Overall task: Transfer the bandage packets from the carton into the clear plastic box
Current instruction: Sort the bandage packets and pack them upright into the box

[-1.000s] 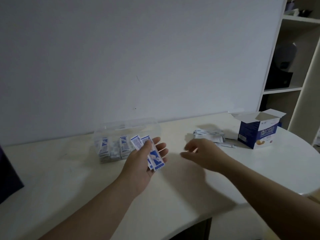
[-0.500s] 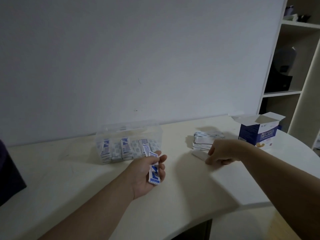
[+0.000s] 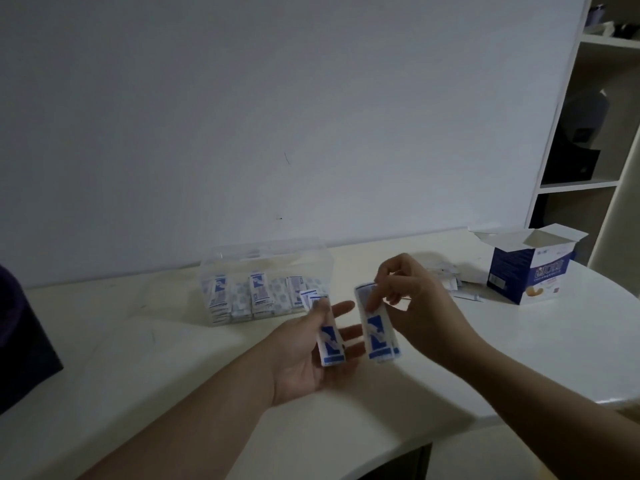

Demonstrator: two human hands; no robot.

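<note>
I see the left hand [image 3: 311, 358] palm-up, fingers nearly straight, thumb pinning a thin stack of white-and-blue paper bandage packets [image 3: 330, 344]. The right hand [image 3: 415, 306] pinches a second stack of packets [image 3: 377, 334] by its top end, its low end dangling just beside the left fingers. Both are above the white table [image 3: 138, 358], short of the clear plastic box [image 3: 266, 258], which is already part filled. Risk as I judge it: the thumb-only hold is weak, so slick packets could fan and slide off when the stacks merge. A loose packet pile [image 3: 446, 278] lies near the blue-and-white cardboard carton [image 3: 530, 275].
</note>
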